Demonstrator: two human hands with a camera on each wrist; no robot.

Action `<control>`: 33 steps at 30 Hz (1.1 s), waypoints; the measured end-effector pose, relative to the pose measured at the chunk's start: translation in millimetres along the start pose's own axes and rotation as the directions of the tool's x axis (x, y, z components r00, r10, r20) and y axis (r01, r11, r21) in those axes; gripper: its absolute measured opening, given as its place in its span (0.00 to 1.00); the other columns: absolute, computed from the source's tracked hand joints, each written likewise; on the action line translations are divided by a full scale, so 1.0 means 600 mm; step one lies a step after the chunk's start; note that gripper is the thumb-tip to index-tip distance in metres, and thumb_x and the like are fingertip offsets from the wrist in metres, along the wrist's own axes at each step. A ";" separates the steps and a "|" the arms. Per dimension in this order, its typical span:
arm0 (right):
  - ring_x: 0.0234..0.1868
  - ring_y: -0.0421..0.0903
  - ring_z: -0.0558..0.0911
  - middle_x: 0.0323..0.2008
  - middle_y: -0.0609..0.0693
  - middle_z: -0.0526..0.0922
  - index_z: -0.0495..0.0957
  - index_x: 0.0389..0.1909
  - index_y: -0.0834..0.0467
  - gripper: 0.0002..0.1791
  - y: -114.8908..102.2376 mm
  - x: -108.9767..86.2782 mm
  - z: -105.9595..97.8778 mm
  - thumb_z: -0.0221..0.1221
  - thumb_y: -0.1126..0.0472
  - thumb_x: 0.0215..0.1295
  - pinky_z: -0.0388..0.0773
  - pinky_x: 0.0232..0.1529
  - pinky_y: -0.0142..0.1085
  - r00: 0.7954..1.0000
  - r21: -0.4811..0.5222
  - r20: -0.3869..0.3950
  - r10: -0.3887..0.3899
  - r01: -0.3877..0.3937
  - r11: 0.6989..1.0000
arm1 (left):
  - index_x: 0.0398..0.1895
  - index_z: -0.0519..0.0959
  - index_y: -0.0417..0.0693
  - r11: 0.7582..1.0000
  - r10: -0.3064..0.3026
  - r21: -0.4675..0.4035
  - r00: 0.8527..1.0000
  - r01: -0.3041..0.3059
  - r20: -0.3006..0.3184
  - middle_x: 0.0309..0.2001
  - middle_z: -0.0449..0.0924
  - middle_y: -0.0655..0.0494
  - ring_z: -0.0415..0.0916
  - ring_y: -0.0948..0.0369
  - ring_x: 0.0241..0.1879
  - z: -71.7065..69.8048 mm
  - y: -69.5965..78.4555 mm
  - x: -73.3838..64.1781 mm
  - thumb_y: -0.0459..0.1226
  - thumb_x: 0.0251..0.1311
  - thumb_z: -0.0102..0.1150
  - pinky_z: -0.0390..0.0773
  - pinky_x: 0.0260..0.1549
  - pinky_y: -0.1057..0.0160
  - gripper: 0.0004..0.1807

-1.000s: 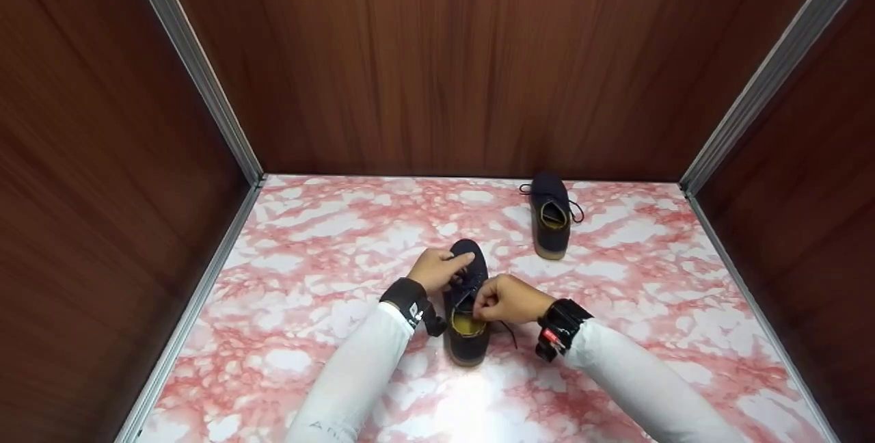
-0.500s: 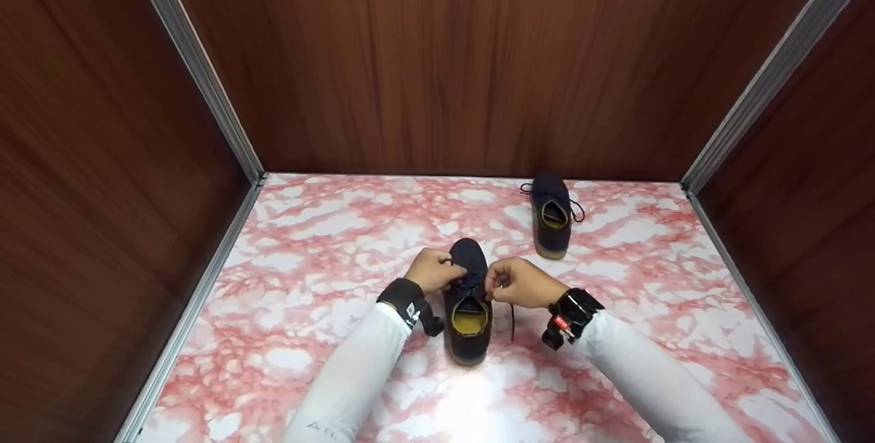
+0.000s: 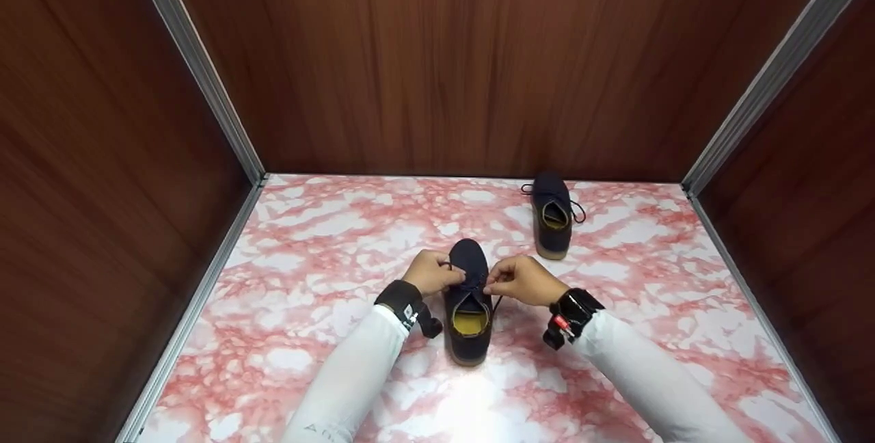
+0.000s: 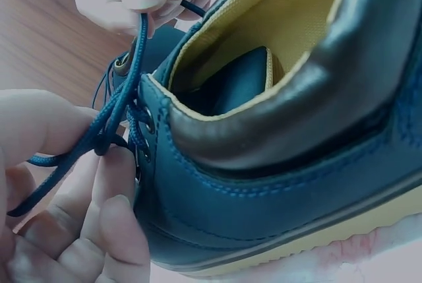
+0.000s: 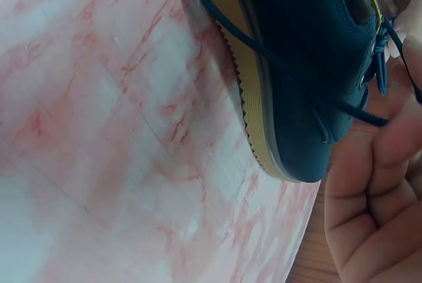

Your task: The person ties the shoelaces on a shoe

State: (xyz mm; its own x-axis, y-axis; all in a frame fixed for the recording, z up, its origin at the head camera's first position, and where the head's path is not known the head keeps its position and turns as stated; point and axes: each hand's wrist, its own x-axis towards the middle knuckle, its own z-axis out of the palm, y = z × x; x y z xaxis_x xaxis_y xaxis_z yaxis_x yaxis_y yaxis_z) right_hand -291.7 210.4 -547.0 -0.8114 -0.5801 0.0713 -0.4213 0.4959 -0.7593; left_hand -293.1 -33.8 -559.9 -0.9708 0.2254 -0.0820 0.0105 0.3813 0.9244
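A dark navy lace-up shoe (image 3: 467, 256) with a yellow lining stands upright on the pink-and-white surface, toe pointing away. On its left side my left hand (image 3: 428, 273) pinches the shoelace (image 4: 66, 164) near the knot over the eyelets, with a bend of lace sticking out past the fingers. My right hand (image 3: 528, 280), at the shoe's right side, pinches another stretch of lace between thumb and fingers. In the left wrist view that lace rises taut from the knot to the right fingers. A loose lace end (image 5: 283, 65) trails from the right hand across the shoe's side.
A matching shoe (image 3: 551, 186) stands farther back to the right, its lace tied in a bow with loops out to both sides. Brown wood-grain panels (image 3: 437, 60) with grey metal corner strips (image 3: 205, 74) enclose the surface at the back and sides.
The right hand has moved from over the shoe's opening forward and slightly right to beside the laces. The left hand has barely shifted. The hanging lace end swung closer to the shoe.
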 end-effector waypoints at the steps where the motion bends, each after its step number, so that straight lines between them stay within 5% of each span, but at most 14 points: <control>1: 0.28 0.33 0.79 0.29 0.50 0.90 0.89 0.31 0.55 0.03 0.001 0.000 0.001 0.74 0.62 0.61 0.75 0.32 0.25 1.000 -0.003 -0.010 0.008 -0.008 1.000 | 0.11 0.70 0.55 1.000 0.000 -0.001 1.000 0.000 0.000 0.39 0.93 0.48 0.76 0.70 0.21 0.000 -0.001 0.000 0.34 0.53 0.73 0.73 0.20 0.74 0.22; 7: 0.27 0.32 0.79 0.25 0.47 0.87 0.86 0.26 0.55 0.07 0.005 0.003 0.009 0.75 0.61 0.59 0.75 0.32 0.25 0.993 -0.018 -0.106 0.049 -0.052 0.998 | 0.27 0.88 0.44 1.000 0.016 -0.023 1.000 -0.016 0.002 0.31 0.91 0.58 0.75 0.70 0.22 0.001 -0.003 -0.002 0.34 0.54 0.72 0.76 0.23 0.73 0.02; 12: 0.26 0.33 0.75 0.22 0.42 0.82 0.83 0.24 0.54 0.11 0.003 0.008 0.014 0.76 0.59 0.58 0.71 0.30 0.26 0.980 -0.056 -0.189 0.062 -0.074 0.996 | 0.33 0.90 0.40 0.998 0.034 -0.050 0.999 -0.033 0.012 0.24 0.84 0.67 0.74 0.70 0.21 0.004 -0.003 -0.002 0.34 0.54 0.72 0.76 0.24 0.73 0.06; 16: 0.25 0.34 0.73 0.21 0.42 0.78 0.82 0.23 0.55 0.11 0.001 0.014 0.020 0.75 0.60 0.59 0.68 0.28 0.26 0.975 -0.067 -0.212 0.071 -0.087 0.994 | 0.34 0.90 0.38 0.996 0.051 -0.070 0.999 -0.049 0.014 0.23 0.84 0.65 0.74 0.70 0.21 0.007 -0.003 -0.002 0.32 0.54 0.73 0.75 0.24 0.74 0.06; 21: 0.23 0.34 0.72 0.21 0.42 0.77 0.82 0.24 0.54 0.11 0.000 0.020 0.030 0.75 0.60 0.59 0.67 0.26 0.26 0.968 -0.080 -0.240 0.078 -0.100 0.992 | 0.23 0.86 0.40 0.994 0.083 -0.066 0.996 -0.082 0.014 0.33 0.92 0.52 0.75 0.72 0.22 0.011 -0.006 -0.002 0.31 0.54 0.73 0.75 0.25 0.74 0.06; 29: 0.21 0.33 0.71 0.20 0.48 0.78 0.89 0.43 0.60 0.09 -0.005 0.024 0.046 0.72 0.63 0.63 0.66 0.24 0.25 0.971 -0.080 -0.234 0.053 -0.074 0.994 | 0.11 0.61 0.55 0.990 0.106 -0.093 0.994 -0.104 0.020 0.39 0.92 0.41 0.83 0.70 0.33 0.013 -0.005 -0.006 0.29 0.56 0.73 0.76 0.32 0.75 0.30; 33: 0.22 0.33 0.71 0.20 0.44 0.76 0.89 0.35 0.58 0.02 -0.003 0.024 0.052 0.71 0.64 0.64 0.67 0.26 0.26 0.969 -0.090 -0.245 0.037 -0.061 0.994 | 0.11 0.62 0.55 0.988 0.125 -0.095 0.992 -0.122 0.022 0.38 0.92 0.42 0.83 0.70 0.34 0.013 -0.006 -0.008 0.29 0.55 0.73 0.76 0.32 0.75 0.29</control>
State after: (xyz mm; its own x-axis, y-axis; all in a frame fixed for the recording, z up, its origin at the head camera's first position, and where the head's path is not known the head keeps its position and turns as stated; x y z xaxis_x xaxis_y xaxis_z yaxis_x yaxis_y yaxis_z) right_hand -290.1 180.8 -564.7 -0.9012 -0.3849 0.1993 -0.4056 0.5868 -0.7008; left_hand -286.8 -29.5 -565.9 -0.9565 0.2906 0.0257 0.1061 0.2644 0.9586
